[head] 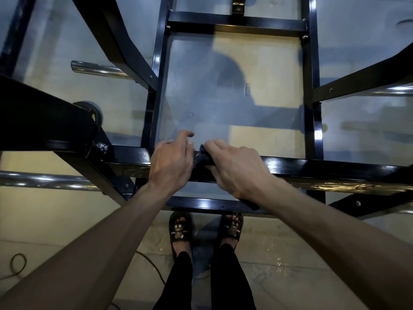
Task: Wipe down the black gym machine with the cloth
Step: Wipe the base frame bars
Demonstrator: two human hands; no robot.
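Wiping of the near crossbar [290, 167] of the black gym machine [312, 70] was judged to be in hand. To the left of the crossbar's middle, the left hand [171, 163] was laid over the bar, fingers loosely bent and holding nothing that could be seen. Just right of it, a dark cloth [202, 156] was seen draped on the bar, pressed under the right hand [237, 170], whose fingers were curled round it. Further right, the crossbar was seen glossy, with scuffed marks along its lower face. A slide of the cloth rightward along the bar was judged to be called for next, with pressure kept on.
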